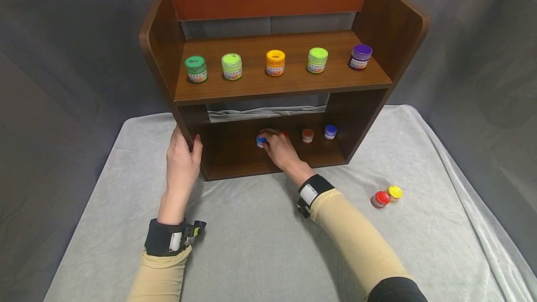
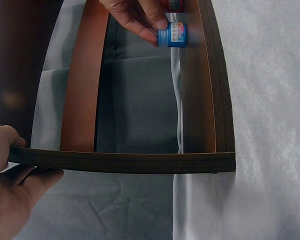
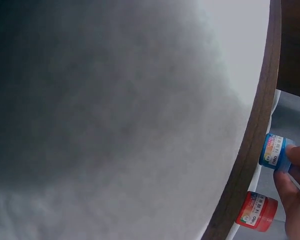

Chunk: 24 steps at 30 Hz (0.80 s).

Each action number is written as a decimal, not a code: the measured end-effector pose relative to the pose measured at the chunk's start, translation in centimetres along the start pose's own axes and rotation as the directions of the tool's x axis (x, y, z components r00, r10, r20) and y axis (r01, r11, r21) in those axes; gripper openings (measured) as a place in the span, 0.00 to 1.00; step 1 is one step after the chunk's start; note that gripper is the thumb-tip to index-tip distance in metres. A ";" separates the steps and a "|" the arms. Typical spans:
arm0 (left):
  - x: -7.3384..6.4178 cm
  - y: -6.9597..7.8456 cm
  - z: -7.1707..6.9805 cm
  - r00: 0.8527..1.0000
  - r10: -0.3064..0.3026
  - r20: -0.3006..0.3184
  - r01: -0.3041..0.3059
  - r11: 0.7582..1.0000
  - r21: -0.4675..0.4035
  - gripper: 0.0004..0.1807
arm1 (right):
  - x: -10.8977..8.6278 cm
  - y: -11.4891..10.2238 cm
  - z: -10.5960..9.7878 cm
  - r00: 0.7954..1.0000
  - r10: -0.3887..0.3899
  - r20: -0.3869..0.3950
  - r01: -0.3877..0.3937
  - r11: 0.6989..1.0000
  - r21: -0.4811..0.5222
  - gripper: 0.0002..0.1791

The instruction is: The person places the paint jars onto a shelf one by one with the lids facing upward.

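Observation:
My right hand (image 1: 280, 147) pinches a small blue paint jar (image 3: 274, 150) by its lid, over the lower shelf of a brown wooden rack (image 1: 235, 164). Beside that hand on the same shelf stands a red paint jar (image 3: 257, 211), mostly hidden by the hand in the head view. Farther right sit a brown jar (image 1: 307, 136) and a dark blue jar (image 1: 330, 132). My left hand (image 1: 183, 162) grips the front edge of the rack's left side panel, thumb on the inner face. In the left wrist view the panel edge (image 2: 125, 162) lies between its thumb and fingers.
Along the upper shelf stand a green jar (image 1: 196, 69), two light green jars, an orange jar (image 1: 275, 63) and a purple jar (image 1: 360, 57). A red-lidded jar (image 1: 380, 199) and a yellow-lidded jar (image 1: 395, 193) rest on the grey cloth (image 1: 251, 236) at right.

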State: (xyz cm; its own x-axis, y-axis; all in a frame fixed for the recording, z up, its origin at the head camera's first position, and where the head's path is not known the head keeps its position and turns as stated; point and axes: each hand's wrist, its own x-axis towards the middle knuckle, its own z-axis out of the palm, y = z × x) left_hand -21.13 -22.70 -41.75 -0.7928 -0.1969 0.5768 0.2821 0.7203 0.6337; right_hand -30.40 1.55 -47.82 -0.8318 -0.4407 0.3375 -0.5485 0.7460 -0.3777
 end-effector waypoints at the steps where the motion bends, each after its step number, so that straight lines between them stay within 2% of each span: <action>1: 0.0 0.0 0.0 1.000 -0.002 0.001 0.002 1.000 0.000 0.25 | 0.0 0.0 0.0 1.000 -0.001 -0.003 0.001 1.000 -0.005 0.12; 18: 0.0 0.1 0.0 1.000 -0.003 0.005 0.003 1.000 0.004 0.26 | 0.1 -0.4 0.2 1.000 0.006 -0.006 -0.006 1.000 -0.009 0.12; 24: 0.0 0.2 -0.1 1.000 -0.017 0.017 0.017 1.000 0.003 0.25 | 0.1 -0.5 0.1 0.999 0.027 0.024 -0.027 0.999 0.031 0.14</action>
State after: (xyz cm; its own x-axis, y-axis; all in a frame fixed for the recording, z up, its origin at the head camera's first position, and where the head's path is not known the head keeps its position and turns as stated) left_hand -21.03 -22.65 -41.61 -0.8064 -0.1983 0.5571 0.2669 0.7186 0.6421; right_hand -30.21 1.11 -47.66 -0.8480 -0.4327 0.3062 -0.5279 0.7418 -0.4136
